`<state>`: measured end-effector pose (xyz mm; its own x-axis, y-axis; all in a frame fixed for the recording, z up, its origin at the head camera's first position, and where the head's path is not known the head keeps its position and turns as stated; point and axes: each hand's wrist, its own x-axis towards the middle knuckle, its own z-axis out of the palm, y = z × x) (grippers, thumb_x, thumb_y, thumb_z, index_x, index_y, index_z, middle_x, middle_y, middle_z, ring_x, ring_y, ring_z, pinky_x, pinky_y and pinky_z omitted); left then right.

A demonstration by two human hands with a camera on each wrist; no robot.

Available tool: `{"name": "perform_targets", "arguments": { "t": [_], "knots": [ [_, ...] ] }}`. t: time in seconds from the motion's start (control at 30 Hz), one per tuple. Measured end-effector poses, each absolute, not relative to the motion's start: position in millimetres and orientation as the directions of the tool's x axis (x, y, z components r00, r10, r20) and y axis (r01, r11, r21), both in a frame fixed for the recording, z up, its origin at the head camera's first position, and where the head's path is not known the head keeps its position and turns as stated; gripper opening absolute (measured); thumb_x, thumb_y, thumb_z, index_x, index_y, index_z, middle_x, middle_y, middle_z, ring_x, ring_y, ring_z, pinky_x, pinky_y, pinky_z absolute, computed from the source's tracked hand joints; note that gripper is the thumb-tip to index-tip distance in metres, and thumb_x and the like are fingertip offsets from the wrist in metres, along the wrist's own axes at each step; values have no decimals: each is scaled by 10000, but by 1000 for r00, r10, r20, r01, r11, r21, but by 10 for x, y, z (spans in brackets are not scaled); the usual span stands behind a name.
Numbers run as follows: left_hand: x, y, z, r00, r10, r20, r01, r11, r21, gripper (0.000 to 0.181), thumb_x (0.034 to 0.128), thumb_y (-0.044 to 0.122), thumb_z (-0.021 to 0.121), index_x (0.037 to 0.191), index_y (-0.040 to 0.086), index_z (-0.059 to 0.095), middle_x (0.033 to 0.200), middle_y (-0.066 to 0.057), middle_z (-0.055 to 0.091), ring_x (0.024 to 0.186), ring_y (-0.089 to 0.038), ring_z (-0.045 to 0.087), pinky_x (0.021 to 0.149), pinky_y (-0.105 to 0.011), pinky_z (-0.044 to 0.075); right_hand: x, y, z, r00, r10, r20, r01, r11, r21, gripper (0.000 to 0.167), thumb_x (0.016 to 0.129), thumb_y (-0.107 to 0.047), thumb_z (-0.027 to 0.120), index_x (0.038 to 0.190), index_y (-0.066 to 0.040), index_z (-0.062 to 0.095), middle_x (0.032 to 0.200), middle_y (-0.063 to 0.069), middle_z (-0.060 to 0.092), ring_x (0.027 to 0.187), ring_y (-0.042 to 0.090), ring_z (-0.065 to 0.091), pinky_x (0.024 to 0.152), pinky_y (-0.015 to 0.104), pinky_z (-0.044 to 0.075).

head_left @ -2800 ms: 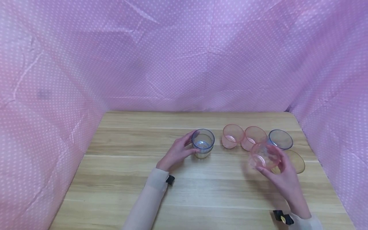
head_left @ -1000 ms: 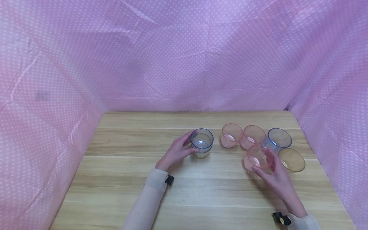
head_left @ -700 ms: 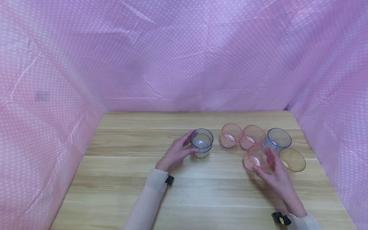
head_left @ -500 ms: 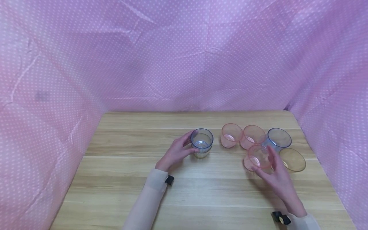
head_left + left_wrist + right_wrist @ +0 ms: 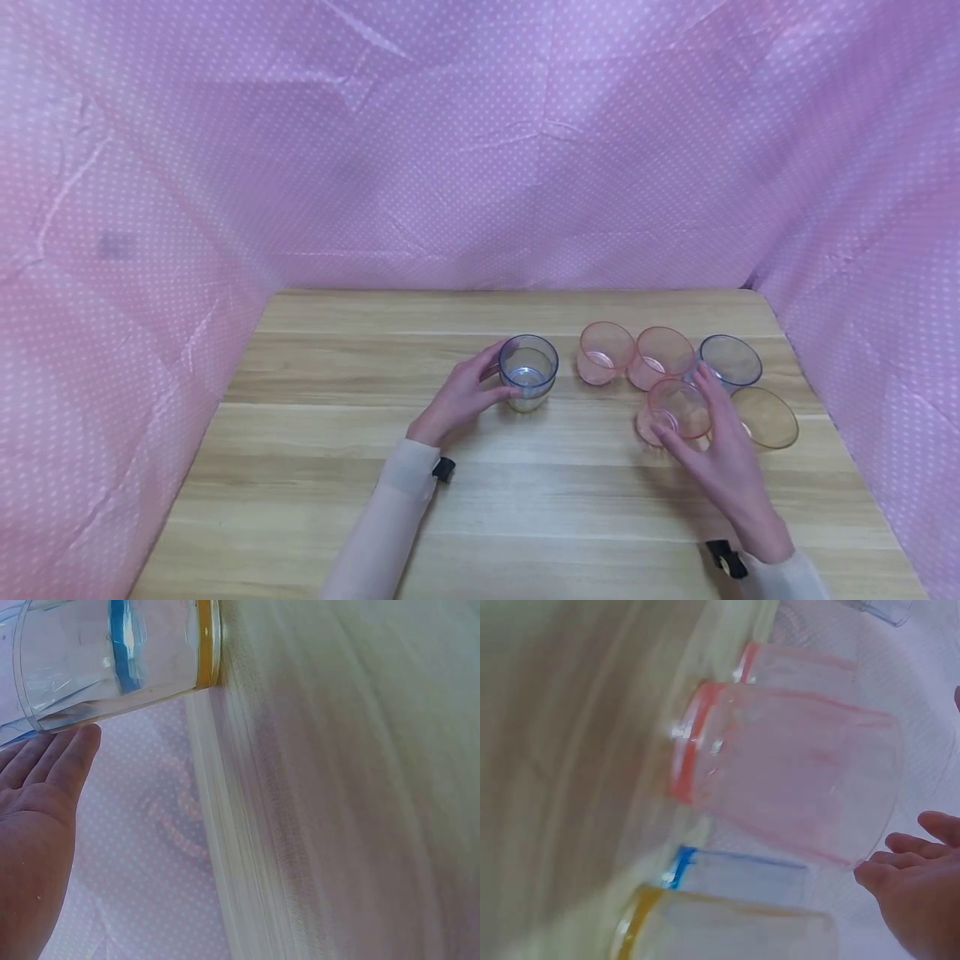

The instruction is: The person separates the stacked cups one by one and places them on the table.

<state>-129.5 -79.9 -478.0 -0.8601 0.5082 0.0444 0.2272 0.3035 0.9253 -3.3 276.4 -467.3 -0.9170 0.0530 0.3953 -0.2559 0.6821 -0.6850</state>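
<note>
My left hand [image 5: 459, 398] holds a clear blue-rimmed cup [image 5: 529, 362] between thumb and fingers. That cup sits nested inside a yellow-tinted cup [image 5: 528, 406], whose yellow base band shows in the left wrist view. On the right, a pink cup [image 5: 651, 421] stands upright on the table. Around its near right side is my right hand [image 5: 726, 462], thumb and fingers spread wide and not gripping it. The right wrist view has the pink cup [image 5: 795, 769] standing on its base, the fingertips beside its rim.
Two more pink cups [image 5: 597, 364] stand behind in a row, with a blue cup [image 5: 729, 362] at their right. A yellow cup [image 5: 765, 419] stands right of my right hand, partly hidden. Pink dotted cloth [image 5: 480, 167] hangs around the wooden table [image 5: 337, 500].
My right hand set the pink cup down in front of the others, then spread its fingers and let it go. The left hand has kept its hold on the nested cups.
</note>
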Motion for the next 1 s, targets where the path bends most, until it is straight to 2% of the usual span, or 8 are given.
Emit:
{"name": "perform_targets", "arguments": {
  "t": [0.07,0.13,0.27,0.33,0.43,0.5,0.87,1.0],
  "knots": [
    [-1294,-800,-4777,-860,509,47,231,304,924,812,898,214,821,1595,152,408,1574,-94,484,1417,-267,496,1156,-294,429,-64,2729,-4650,-902,30,430,-291,693,-660,961,752,-104,907,1554,27,394,1653,183,334,1543,333,262,1274,272,179],
    [-1295,-802,-4776,-858,511,55,239,302,923,815,895,201,824,1592,134,408,1575,-101,482,1427,-269,485,1161,-304,427,-94,2686,-4622,-891,11,453,-318,696,-644,958,743,-136,920,1540,29,416,1640,180,361,1548,260,265,1240,181,179],
    [-1296,-803,-4774,-856,512,66,242,285,928,821,885,159,831,1588,112,409,1577,-108,477,1438,-277,470,1165,-315,424,-168,2576,-4567,-867,-26,498,-384,670,-635,947,757,-224,926,1537,2,440,1609,202,405,1531,169,293,1226,167,208],
    [-1295,-805,-4774,-856,513,66,237,276,931,828,879,139,834,1588,114,408,1579,-111,474,1441,-283,466,1167,-324,424,-213,2505,-4545,-848,-48,528,-428,651,-627,911,811,-354,896,1525,5,458,1582,225,434,1508,141,327,1224,176,231],
    [-1289,-807,-4781,-857,512,59,230,276,933,847,869,116,840,1593,124,401,1582,-113,470,1441,-287,465,1165,-329,426,-285,2387,-4525,-807,-85,585,-500,625,-599,910,878,-574,770,1494,33,486,1536,250,482,1478,150,383,1225,195,264],
    [-1284,-809,-4786,-858,511,56,227,280,933,857,865,102,842,1596,128,396,1580,-118,472,1436,-292,471,1159,-333,433,-337,2306,-4519,-779,-114,616,-544,610,-576,934,899,-646,689,1479,59,491,1516,256,503,1473,192,401,1239,229,271],
    [-1264,-807,-4824,-860,507,62,220,259,941,864,854,50,840,1592,114,394,1576,-134,471,1437,-302,466,1144,-357,452,-555,1965,-4495,-766,-223,603,-597,592,-541,921,930,-655,635,1526,23,451,1536,216,498,1380,436,484,1235,205,255],
    [-1258,-806,-4829,-860,506,65,221,256,941,863,855,51,840,1591,116,395,1576,-131,472,1437,-301,467,1147,-372,454,-631,1870,-4483,-796,-263,545,-583,573,-576,912,904,-543,757,1556,-5,414,1565,215,460,1413,435,450,1247,265,277]
  ]
}}
